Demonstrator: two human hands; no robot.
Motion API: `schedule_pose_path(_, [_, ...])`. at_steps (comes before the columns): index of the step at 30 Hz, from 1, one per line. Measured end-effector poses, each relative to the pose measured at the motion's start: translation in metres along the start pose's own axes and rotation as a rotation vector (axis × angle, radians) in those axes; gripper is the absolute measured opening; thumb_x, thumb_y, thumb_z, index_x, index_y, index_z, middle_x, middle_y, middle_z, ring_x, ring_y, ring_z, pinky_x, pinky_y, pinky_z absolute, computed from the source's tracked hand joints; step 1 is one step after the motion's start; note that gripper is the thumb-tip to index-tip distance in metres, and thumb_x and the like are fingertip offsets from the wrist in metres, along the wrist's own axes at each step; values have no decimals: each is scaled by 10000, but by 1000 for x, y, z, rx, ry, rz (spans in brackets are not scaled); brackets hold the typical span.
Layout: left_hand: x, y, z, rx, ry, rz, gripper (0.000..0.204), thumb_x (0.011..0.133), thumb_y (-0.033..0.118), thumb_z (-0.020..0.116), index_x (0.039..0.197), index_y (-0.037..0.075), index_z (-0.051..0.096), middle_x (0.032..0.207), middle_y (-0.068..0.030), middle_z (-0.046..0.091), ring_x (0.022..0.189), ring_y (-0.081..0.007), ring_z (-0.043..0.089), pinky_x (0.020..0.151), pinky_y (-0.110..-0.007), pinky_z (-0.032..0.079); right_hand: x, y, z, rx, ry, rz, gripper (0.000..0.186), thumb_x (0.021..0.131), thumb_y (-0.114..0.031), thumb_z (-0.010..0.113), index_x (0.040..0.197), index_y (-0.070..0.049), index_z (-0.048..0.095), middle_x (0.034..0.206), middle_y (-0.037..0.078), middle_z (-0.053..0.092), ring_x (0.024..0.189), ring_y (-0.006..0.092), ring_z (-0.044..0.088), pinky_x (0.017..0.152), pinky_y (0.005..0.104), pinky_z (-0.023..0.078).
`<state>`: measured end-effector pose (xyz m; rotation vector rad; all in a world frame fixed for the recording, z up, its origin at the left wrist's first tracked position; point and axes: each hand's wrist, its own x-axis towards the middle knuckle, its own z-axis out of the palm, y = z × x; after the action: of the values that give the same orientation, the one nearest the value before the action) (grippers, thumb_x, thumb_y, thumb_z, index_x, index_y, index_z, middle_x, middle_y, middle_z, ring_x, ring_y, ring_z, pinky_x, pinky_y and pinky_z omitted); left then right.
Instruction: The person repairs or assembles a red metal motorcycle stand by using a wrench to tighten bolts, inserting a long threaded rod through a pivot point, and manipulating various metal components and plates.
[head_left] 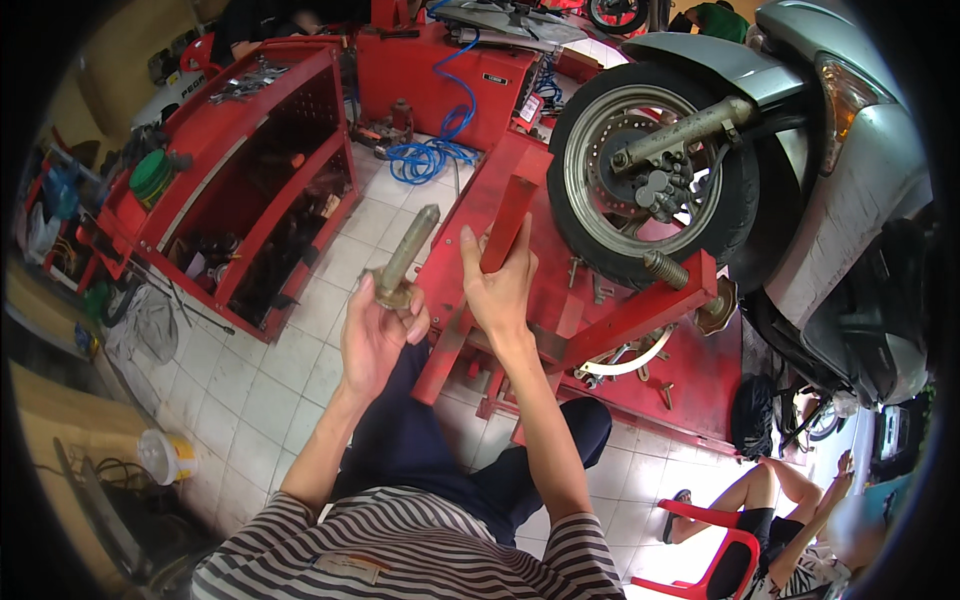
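Note:
My left hand (378, 335) grips a clamp screw by its round flanged base. The greyish, worn metal shaft of the clamp screw (407, 248) points up with a tapered tip. My right hand (500, 295) is wrapped round an upright red metal bar (512, 215) on the red motorbike lift (700, 385). Another red arm of the lift carries a similar screw (665, 268) with a spring-like thread, close by the wheel. To the right of my right hand stands a motorbike front wheel (655, 175) with a brake disc and fork.
A red tool cart (270, 195) with shelves stands at the left. A blue air hose (430, 160) lies coiled on the tiles by a red machine (440, 85). Loose metal parts (630, 360) lie on the lift. Someone sits in a red chair (720, 560) at lower right.

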<state>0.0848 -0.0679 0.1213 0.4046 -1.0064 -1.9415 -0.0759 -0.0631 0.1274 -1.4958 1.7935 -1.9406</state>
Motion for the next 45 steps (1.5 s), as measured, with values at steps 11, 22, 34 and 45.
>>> schedule_pose_path(11, [22, 25, 16, 88, -146, 86, 388, 1019, 373, 447, 1208, 34, 448, 924, -126, 581, 701, -177, 537, 634, -292, 434, -16, 7, -43, 213, -136, 54, 241, 788, -19, 689, 795, -64, 453, 681, -14, 422, 605, 85, 389, 560, 266, 336])
schedule_pose_path(22, [42, 60, 23, 464, -394, 179, 456, 965, 144, 590, 1363, -15, 435, 1048, -131, 610, 874, -178, 645, 816, -313, 504, -20, 16, -44, 181, -122, 20, 224, 814, -32, 688, 907, -42, 485, 609, -7, 442, 549, 87, 410, 537, 267, 359])
schedule_pose_path(34, [64, 86, 25, 625, -499, 357, 675, 841, -40, 660, 1464, 22, 408, 1394, -157, 532, 1148, -178, 603, 936, -297, 505, 1, -42, -79, 224, -204, -100, 874, 781, -140, 810, 1444, -32, 252, 1224, 133, 576, 1189, 252, 564, 1058, 405, 413])
schedule_pose_path(45, [68, 79, 30, 557, -437, 370, 501, 933, 192, 651, 1358, -38, 518, 884, -95, 675, 739, -127, 655, 669, -248, 522, 24, -81, -89, 247, -232, -48, 534, 801, -45, 777, 1282, -16, 546, 1258, 143, 592, 1212, 239, 574, 1032, 381, 472])
